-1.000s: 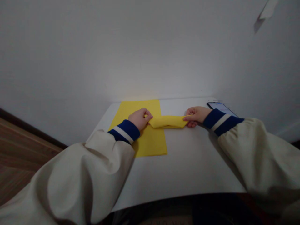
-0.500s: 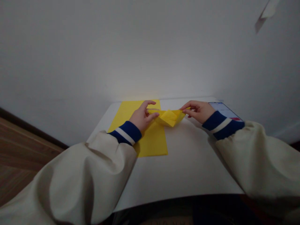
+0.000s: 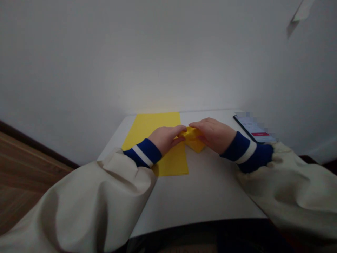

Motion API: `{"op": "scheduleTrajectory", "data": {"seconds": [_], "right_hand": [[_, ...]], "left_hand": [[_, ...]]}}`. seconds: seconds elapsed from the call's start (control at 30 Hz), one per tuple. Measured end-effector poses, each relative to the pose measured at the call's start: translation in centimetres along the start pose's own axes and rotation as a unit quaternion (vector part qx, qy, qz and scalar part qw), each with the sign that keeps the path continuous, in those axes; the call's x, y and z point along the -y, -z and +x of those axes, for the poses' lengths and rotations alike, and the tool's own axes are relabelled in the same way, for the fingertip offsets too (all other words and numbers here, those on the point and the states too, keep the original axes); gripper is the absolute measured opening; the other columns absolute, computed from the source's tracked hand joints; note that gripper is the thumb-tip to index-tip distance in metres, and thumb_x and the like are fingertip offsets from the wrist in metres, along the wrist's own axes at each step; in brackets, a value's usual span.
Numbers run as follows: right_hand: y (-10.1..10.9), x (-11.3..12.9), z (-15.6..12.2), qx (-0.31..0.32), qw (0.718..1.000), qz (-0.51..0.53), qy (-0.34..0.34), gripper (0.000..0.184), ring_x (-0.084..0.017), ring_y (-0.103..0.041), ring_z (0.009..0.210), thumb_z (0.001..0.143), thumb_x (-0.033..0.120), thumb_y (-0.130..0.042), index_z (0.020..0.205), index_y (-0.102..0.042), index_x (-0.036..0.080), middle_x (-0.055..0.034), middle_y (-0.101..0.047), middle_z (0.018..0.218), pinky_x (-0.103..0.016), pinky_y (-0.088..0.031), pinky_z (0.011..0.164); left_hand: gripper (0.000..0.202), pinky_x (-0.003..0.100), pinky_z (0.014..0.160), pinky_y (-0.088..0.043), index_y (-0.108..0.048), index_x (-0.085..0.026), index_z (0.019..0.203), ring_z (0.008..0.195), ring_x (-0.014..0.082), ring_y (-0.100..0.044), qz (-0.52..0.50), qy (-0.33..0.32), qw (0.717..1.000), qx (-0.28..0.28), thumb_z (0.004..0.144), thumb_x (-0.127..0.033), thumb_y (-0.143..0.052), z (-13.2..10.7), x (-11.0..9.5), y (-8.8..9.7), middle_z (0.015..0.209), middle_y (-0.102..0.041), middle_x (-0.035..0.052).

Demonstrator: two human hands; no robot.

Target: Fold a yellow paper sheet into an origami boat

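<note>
A small folded yellow paper boat (image 3: 194,139) is between my hands, just right of the yellow sheets. My left hand (image 3: 168,137) pinches its left end between thumb and fingers. Around its right side my right hand (image 3: 212,134) is closed, with the back of the hand toward me and some fingertips hidden behind the paper. Flat yellow paper sheets (image 3: 172,160) lie on the table under my left hand and wrist.
The white table (image 3: 207,196) stands against a pale wall (image 3: 158,63). A phone (image 3: 254,128) with a lit screen lies at the back right, beyond my right cuff. Brown wooden furniture (image 3: 23,175) is at the far left.
My right hand has moved left and turned over the paper boat, bringing my hands closer together. The boat looks more bunched and turned, and more of the phone shows.
</note>
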State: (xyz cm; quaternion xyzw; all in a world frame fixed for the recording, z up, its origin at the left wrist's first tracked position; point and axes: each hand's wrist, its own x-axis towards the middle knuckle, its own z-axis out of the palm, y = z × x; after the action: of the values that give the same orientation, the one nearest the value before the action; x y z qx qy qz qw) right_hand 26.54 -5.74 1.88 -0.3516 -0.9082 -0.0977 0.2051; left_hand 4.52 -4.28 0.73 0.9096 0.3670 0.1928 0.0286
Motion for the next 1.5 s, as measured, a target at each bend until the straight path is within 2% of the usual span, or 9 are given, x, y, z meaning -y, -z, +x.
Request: {"op": "scheduleTrajectory", "data": {"seconds": [0.17,0.3,0.53,0.77,0.93,1.1,1.2,1.3,1.5], "right_hand": [[0.0,0.4,0.2,0.039,0.995,-0.014,-0.092,0.032,-0.018,-0.060,0.082,0.079,0.022,-0.051,0.110,-0.050,0.017,-0.0089,-0.064,0.100,-0.029,-0.044,0.071],[0.4,0.7,0.2,0.114,0.978,-0.067,-0.161,0.036,-0.018,-0.059,0.063,0.078,0.034,-0.053,0.112,-0.049,0.022,-0.0036,-0.066,0.078,-0.027,-0.037,0.054],[1.5,1.0,0.7,0.228,0.959,-0.094,-0.139,0.023,-0.020,-0.060,0.064,0.070,0.035,-0.056,0.092,-0.064,0.031,-0.0021,-0.067,0.073,-0.027,-0.032,0.050],[1.5,1.0,1.0,0.261,0.942,-0.107,-0.183,0.021,-0.018,-0.061,0.058,0.068,0.038,-0.057,0.079,-0.070,0.025,-0.0061,-0.067,0.066,-0.026,-0.032,0.046],[1.4,1.1,1.2,0.268,0.940,-0.114,-0.177,0.020,-0.020,-0.062,0.059,0.068,0.037,-0.057,0.076,-0.070,0.024,-0.0075,-0.068,0.065,-0.028,-0.036,0.048],[1.5,1.1,1.3,0.253,0.951,-0.147,-0.100,0.021,-0.023,-0.064,0.068,0.072,0.037,-0.055,0.073,-0.069,0.022,-0.0078,-0.069,0.068,-0.037,-0.041,0.069],[1.5,0.7,1.1,0.235,0.959,-0.118,-0.102,0.024,-0.021,-0.063,0.070,0.075,0.040,-0.053,0.085,-0.069,0.024,-0.0055,-0.070,0.073,-0.035,-0.040,0.071],[1.3,0.1,0.8,0.210,0.964,-0.039,-0.157,0.036,-0.019,-0.062,0.067,0.077,0.048,-0.051,0.100,-0.065,0.025,-0.0039,-0.070,0.075,-0.029,-0.039,0.061],[0.7,-1.3,-0.4,0.109,0.955,0.149,-0.232,0.043,-0.015,-0.060,0.065,0.080,0.055,-0.045,0.098,-0.061,0.019,-0.0045,-0.069,0.078,-0.025,-0.040,0.060]], "left_hand": [[0.031,0.027,0.067,-0.044,-0.050,-0.027,0.119,0.078,0.0172,-0.064,0.059,-0.025,0.998,-0.001,0.089,-0.034,-0.046,0.0,-0.3,-0.2,0.095,-0.068,0.0042],[0.028,0.024,0.062,-0.041,-0.052,-0.029,0.116,0.071,0.0147,-0.062,0.126,-0.039,0.991,0.014,0.089,-0.036,-0.045,-0.1,-0.6,-0.1,0.092,-0.068,0.0021],[0.026,0.025,0.060,-0.037,-0.059,-0.027,0.102,0.070,0.0151,-0.059,0.160,-0.081,0.984,0.011,0.090,-0.041,-0.040,0.0,-0.6,-0.1,0.089,-0.068,0.0025],[0.023,0.026,0.062,-0.037,-0.060,-0.024,0.093,0.071,0.0153,-0.057,0.134,-0.073,0.988,0.021,0.088,-0.036,-0.042,0.0,-0.8,0.1,0.083,-0.066,0.0027],[0.024,0.027,0.061,-0.036,-0.060,-0.024,0.092,0.071,0.0162,-0.057,0.142,-0.075,0.987,0.017,0.089,-0.037,-0.040,-0.1,-1.0,0.2,0.081,-0.066,0.0032],[0.027,0.028,0.059,-0.035,-0.060,-0.022,0.090,0.071,0.0174,-0.058,0.131,-0.077,0.988,-0.005,0.089,-0.041,-0.040,-0.1,-0.9,0.1,0.081,-0.066,0.0037],[0.029,0.027,0.063,-0.037,-0.058,-0.020,0.085,0.073,0.0176,-0.058,0.098,-0.052,0.993,-0.030,0.087,-0.045,-0.043,-0.1,-0.6,-0.1,0.079,-0.065,0.0038],[0.028,0.028,0.066,-0.037,-0.058,-0.019,0.082,0.072,0.0174,-0.056,0.062,-0.009,0.997,-0.053,0.085,-0.045,-0.048,-0.1,-0.2,-0.3,0.076,-0.063,0.0035],[0.033,0.027,0.061,-0.035,-0.059,-0.018,0.080,0.062,0.0156,-0.050,-0.025,0.155,0.984,-0.084,0.081,-0.049,-0.050,-0.3,0.7,-1.1,0.065,-0.057,0.0009]]}}
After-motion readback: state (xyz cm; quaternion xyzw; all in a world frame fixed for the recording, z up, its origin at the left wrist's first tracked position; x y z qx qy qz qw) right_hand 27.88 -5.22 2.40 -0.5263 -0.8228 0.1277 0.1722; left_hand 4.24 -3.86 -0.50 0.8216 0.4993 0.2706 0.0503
